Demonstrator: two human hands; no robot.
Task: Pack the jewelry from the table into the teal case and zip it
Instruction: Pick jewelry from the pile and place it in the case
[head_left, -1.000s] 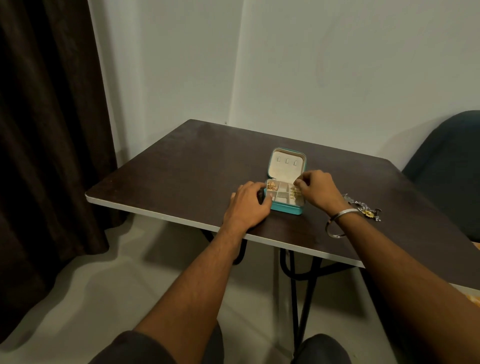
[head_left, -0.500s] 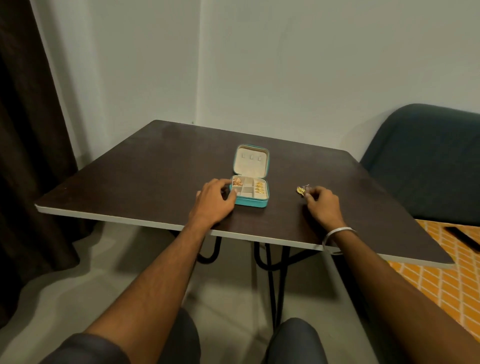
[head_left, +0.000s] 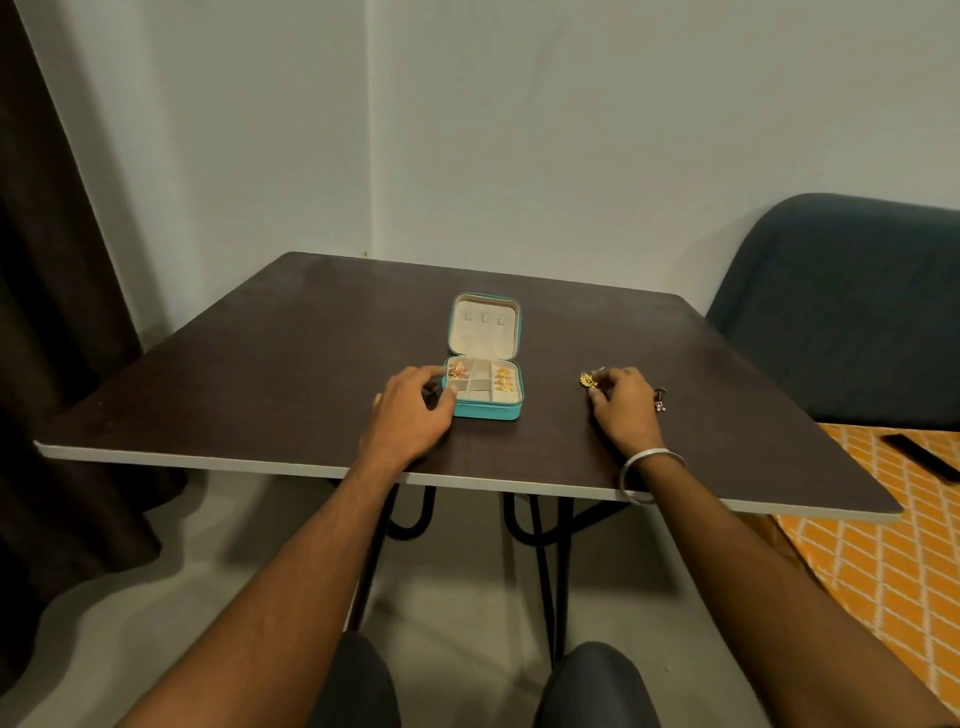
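Note:
The teal case (head_left: 487, 410) lies open on the dark table (head_left: 260, 364), its cream lid (head_left: 484, 326) standing up at the back. Gold pieces sit in its left compartment (head_left: 458, 370) and right compartment (head_left: 503, 380). My left hand (head_left: 413, 413) rests against the case's left side, thumb on the front corner. To the right, my right hand (head_left: 621, 402) is on the table with its fingertips pinching a gold jewelry piece (head_left: 588, 380). A small silver piece (head_left: 660, 400) lies just right of that hand.
A dark teal sofa (head_left: 841, 312) stands to the right of the table, with an orange patterned cover (head_left: 883, 545) and a black remote (head_left: 919, 457) on it. A dark curtain (head_left: 47, 312) hangs at the left. White walls meet behind the table.
My right hand left the case and moved right to the gold piece on the table. My left hand stayed at the case. The camera view shifted to the right.

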